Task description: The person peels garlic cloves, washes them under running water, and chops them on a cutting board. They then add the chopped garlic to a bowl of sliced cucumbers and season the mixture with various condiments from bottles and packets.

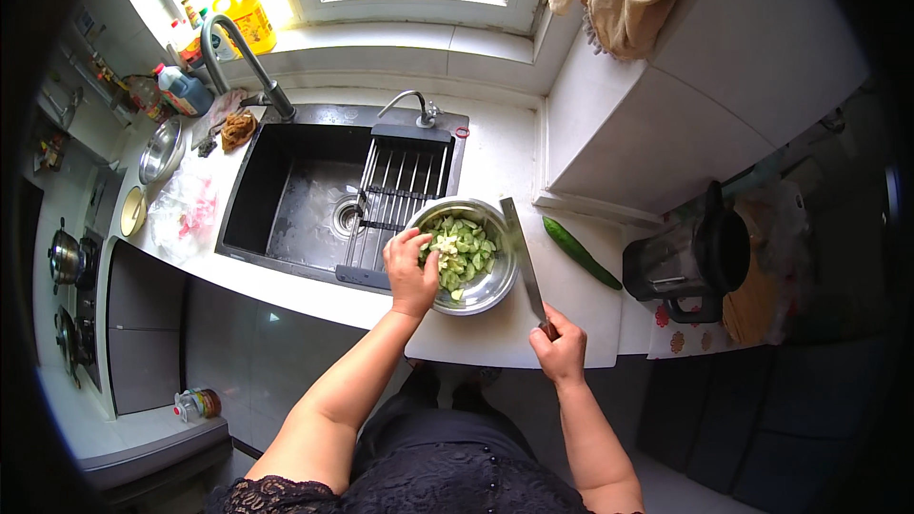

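Note:
A steel bowl (502, 278) full of cut cucumber pieces (472, 244) stands at the sink's right edge. Pale chopped bits (446, 247), which look like garlic, lie on top of the pieces. My left hand (411, 271) reaches over the bowl's left rim, fingers bent and apart beside those bits. Gripped by its handle in my right hand (560, 347), a kitchen knife (523, 252) points away from me, its blade close along the bowl's right side. One whole green cucumber (582, 253) rests on the white cutting board (519, 347), right of the knife.
A black sink (286, 200) with a steel drying rack (405, 171) lies left of the bowl. A blender jug (681, 262) stands at the right. Plastic bags (186, 209), a metal basin (161, 151) and bottles (183, 90) crowd the left counter. A tall faucet (252, 62) rises behind the sink.

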### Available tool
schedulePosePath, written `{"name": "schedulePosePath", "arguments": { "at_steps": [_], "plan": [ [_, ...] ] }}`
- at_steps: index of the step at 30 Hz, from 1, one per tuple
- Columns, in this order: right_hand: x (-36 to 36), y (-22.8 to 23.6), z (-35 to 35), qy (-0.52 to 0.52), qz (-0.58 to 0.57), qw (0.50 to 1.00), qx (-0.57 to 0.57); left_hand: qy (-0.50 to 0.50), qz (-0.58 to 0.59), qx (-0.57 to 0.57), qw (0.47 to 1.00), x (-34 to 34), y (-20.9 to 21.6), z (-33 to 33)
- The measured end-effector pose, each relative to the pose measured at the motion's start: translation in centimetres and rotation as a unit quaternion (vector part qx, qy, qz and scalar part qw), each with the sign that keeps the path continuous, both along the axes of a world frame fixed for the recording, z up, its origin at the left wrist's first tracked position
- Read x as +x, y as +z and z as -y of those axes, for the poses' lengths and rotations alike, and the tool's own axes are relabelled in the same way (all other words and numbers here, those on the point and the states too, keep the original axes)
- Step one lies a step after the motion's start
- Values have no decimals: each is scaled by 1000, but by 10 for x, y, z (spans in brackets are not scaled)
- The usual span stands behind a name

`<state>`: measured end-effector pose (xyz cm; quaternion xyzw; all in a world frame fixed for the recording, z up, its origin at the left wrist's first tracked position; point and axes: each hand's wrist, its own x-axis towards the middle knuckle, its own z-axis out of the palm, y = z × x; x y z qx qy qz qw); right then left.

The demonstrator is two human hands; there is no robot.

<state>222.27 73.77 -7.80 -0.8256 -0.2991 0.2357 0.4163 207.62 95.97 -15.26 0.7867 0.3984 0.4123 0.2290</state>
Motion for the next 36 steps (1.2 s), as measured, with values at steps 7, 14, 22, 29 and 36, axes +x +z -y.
{"name": "schedulePosePath", "arguments": {
  "at_steps": [7,14,22,29,36],
  "plan": [
    [4,-38,20,-26,209,977,31,105,35,-297,948,-21,-53,-4],
    [-6,-97,75,-41,261,964,-39,22,43,-563,825,-36,-44,-20],
    [43,-119,60,109,305,942,-88,40,187,-549,814,-87,22,-8],
    [-31,-35,-92,173,-37,972,154,71,237,-495,833,-157,47,-1],
    [-189,27,-225,262,-365,889,92,136,261,-431,853,-300,99,-31]
  ]
}}
